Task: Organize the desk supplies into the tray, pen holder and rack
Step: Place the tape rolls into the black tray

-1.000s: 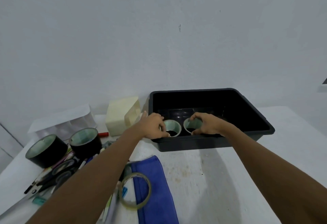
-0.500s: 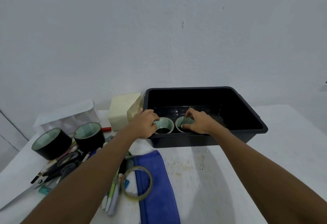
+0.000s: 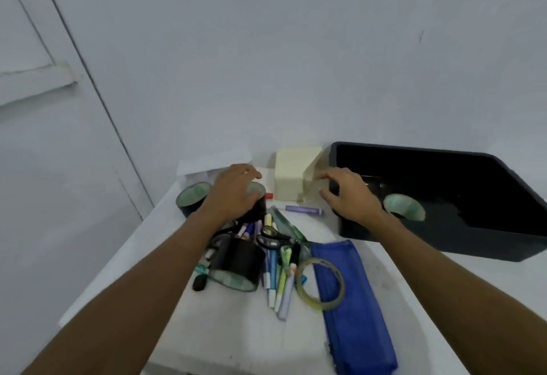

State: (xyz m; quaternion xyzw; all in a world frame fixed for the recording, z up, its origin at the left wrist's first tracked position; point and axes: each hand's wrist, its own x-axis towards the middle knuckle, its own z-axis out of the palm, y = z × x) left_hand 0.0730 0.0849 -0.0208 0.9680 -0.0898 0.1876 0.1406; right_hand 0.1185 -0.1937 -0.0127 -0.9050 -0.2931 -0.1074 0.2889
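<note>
The fingers (image 3: 251, 172) of the left hand (image 3: 232, 194) are curled down over the top of a black tape roll (image 3: 260, 207) standing at the back of the surface (image 3: 236, 333), grasping it by the look of it. The right hand (image 3: 349, 194) hovers at the near-left corner of the black tray (image 3: 444, 246), fingers loosely bent and, as far as I can see, holding nothing.

One stowed roll (image 3: 404, 210) already lies inside the tray, so I'd say the job has barely begun. Left to sort are the roll in hand, a neighbour roll (image 3: 191, 197) just to its left and a third roll (image 3: 239, 262) tipped on its side. There is also a clear tape ring (image 3: 319, 306) lying partly on a blue pouch (image 3: 355, 315), and a heap of pens (image 3: 279, 283) with scissors (image 3: 270, 240) tangled in.

A purple marker (image 3: 305, 211) lies alone between the hands, in front of a cream box (image 3: 291, 176). The way from roll to tray passes over both, and nothing tall blocks it. I can't name a pen holder or rack for certain.
</note>
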